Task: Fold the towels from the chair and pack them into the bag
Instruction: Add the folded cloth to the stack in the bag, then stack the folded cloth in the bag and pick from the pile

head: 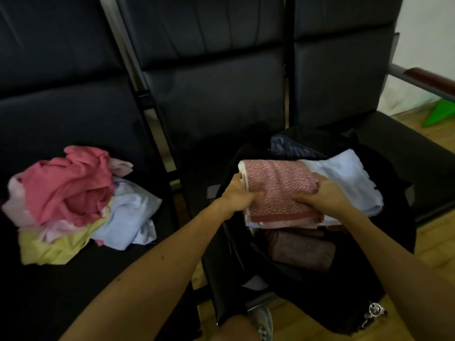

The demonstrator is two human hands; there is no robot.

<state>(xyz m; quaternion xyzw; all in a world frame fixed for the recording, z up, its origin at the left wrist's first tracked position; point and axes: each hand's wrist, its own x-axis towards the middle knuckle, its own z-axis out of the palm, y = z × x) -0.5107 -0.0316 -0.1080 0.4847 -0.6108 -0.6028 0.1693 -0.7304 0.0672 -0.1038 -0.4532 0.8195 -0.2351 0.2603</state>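
A folded pink patterned towel (pixel 280 185) sits over the mouth of the open black bag (pixel 384 247). My left hand (pixel 238 195) grips its left edge and my right hand (pixel 325 195) grips its right edge. Under it and to the right lies a folded light blue towel (pixel 349 178). Deeper in the bag I see a folded brownish towel (pixel 300 249). A loose pile of unfolded towels (pixel 73 200) in pink, light blue and yellow lies on the left chair seat (pixel 61 286).
Three black chairs stand in a row, their backs (pixel 211 77) ahead of me. The bag rests against the middle and right seats. A wooden armrest (pixel 428 76) sticks out at right. A green object (pixel 440 114) lies on the wooden floor. A keyring (pixel 374 311) hangs on the bag.
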